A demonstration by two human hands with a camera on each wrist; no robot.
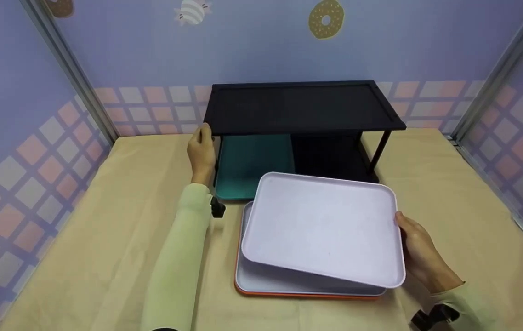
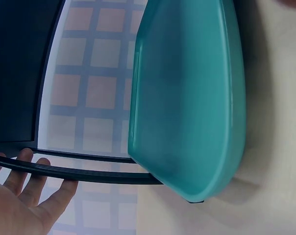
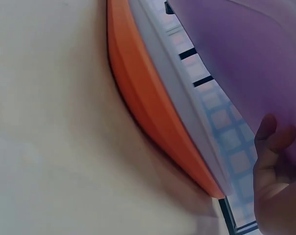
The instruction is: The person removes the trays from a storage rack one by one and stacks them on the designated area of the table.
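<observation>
At the front left corner of the black two-tier rack, my left hand grips the upper shelf and post; the left wrist view shows its fingers around the black post. My right hand holds a light purple tray by its right edge, thumb on top and fingers against the underside. That tray is tilted, its right side raised over a pale grey-blue tray, which lies on an orange tray. A teal tray sits on the left part of the rack's lower level.
A beige cloth covers the table. Patterned panels stand at the back and both sides, with metal posts at the corners. The rack's front right leg stands beyond the purple tray.
</observation>
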